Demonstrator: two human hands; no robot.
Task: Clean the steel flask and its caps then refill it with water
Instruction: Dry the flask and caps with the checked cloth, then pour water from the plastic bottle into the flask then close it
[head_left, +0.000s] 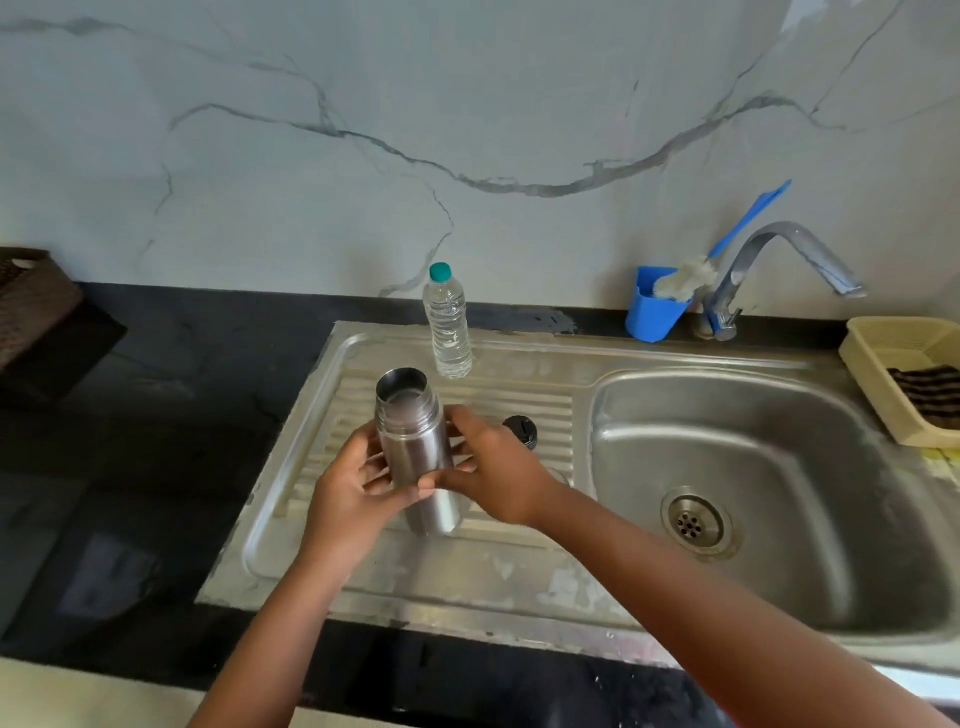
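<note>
Drainboard (519, 571); both hands grip flask (415, 447)

One open cylindrical steel flask (420, 457), one round black cap (521, 431), one clear plastic water bottle (447, 327), one blue plastic cup (653, 306), one blue-handled bottle brush (727, 249), two bare hands.

a single head-worn camera looks forward and down from above the person's chest, facing the marble wall (467, 104). its wide angle bends the edges of the frame. it sits close over the steel sink (753, 597), with both forearms reaching in from the bottom edge.
</note>
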